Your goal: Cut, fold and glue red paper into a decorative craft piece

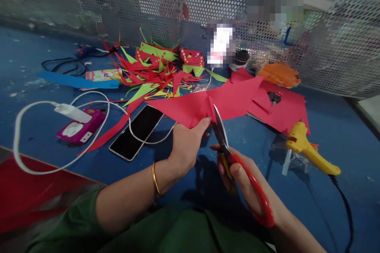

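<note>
The blue desk (356,126) is crowded. Above its middle, the red paper (234,95) is pinched in the left hand's (188,142) grip. Behind it, paper scraps (160,75) are heaped; a red sheet (292,110) is laid to the right. The scissors (226,148), overlapped with the paper, are held by the handles in the right hand's (245,176) closed grip. The yellow glue gun (308,150) is placed at right. At left, the phone (138,130) is crossed by a white cable (148,142). Keys (274,98) are left on the sheet.

Red paper (237,101) was creased, tips toward 9 and 2 o'clock. Red-handled scissors (227,151) pointed to 11 o'clock, at paper's lower edge.
</note>
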Tool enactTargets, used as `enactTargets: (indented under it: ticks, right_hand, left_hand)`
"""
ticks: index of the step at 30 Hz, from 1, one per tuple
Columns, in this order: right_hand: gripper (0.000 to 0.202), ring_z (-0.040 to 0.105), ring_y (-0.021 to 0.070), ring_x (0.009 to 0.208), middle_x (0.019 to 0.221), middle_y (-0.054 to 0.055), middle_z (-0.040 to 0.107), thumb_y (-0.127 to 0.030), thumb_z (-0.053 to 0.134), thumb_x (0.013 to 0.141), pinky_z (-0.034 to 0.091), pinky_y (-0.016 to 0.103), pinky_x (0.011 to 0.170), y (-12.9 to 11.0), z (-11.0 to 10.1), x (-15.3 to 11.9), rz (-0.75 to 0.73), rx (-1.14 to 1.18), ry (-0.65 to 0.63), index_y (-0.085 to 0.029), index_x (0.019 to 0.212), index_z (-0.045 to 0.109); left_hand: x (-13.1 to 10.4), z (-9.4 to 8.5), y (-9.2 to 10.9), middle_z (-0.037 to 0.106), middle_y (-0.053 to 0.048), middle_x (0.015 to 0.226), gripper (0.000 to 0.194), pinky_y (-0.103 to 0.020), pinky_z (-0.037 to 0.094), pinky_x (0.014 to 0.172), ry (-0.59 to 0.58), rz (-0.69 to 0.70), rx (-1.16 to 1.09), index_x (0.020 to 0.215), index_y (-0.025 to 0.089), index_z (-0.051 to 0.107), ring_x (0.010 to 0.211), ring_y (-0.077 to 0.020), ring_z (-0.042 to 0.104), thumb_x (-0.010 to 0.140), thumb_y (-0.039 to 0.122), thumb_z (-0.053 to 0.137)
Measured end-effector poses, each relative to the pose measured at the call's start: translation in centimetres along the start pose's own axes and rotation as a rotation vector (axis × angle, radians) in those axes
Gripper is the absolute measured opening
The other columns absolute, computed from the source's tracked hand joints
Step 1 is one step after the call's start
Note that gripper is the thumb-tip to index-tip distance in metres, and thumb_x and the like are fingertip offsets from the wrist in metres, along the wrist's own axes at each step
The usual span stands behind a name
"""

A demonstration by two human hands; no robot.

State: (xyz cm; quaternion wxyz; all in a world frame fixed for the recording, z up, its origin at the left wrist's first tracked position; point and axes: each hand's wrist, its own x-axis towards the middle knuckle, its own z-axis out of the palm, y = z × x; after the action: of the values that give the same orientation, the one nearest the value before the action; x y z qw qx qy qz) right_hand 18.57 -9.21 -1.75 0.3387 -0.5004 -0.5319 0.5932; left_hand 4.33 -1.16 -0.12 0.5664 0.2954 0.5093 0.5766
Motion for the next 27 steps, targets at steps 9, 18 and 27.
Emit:
enactTargets:
  ticks: [9, 18, 27]
  right_hand:
    - [0.073, 0.043, 0.0119, 0.054, 0.072, -0.002, 0.051, -0.076, 0.046, 0.091, 0.040, 0.026, 0.048, 0.1, 0.2, -0.1, -0.004, 0.008, 0.009, -0.016, 0.134, 0.052]
    - [0.072, 0.043, 0.0115, 0.054, 0.072, -0.002, 0.051, -0.074, 0.045, 0.092, 0.039, 0.026, 0.048, 0.0, 0.2, 0.0, 0.000, 0.001, 0.016, -0.016, 0.133, 0.051]
    - [0.072, 0.042, 0.0114, 0.053, 0.071, -0.002, 0.052, -0.075, 0.045, 0.092, 0.038, 0.026, 0.047, -0.1, 0.3, 0.1, -0.005, -0.007, 0.017, -0.016, 0.134, 0.052]
  left_hand:
    - [-0.1, 0.0, -0.2, 0.074, -0.005, 0.078, 0.014, -0.026, 0.057, 0.058, -0.001, 0.003, -0.005, 0.079, 0.014, 0.076, 0.070, -0.0164, 0.069, 0.070, 0.025, 0.078]
    - [-0.3, 0.1, -0.5, 0.074, -0.004, 0.077, 0.012, -0.027, 0.058, 0.058, 0.018, 0.026, 0.010, 0.080, 0.017, 0.076, 0.069, -0.0163, 0.070, 0.072, 0.026, 0.077]
    - [-0.1, -0.1, -1.0, 0.073, -0.003, 0.069, 0.011, -0.027, 0.055, 0.055, 0.019, 0.053, 0.059, 0.074, 0.018, 0.074, 0.062, -0.0160, 0.069, 0.074, 0.029, 0.076]
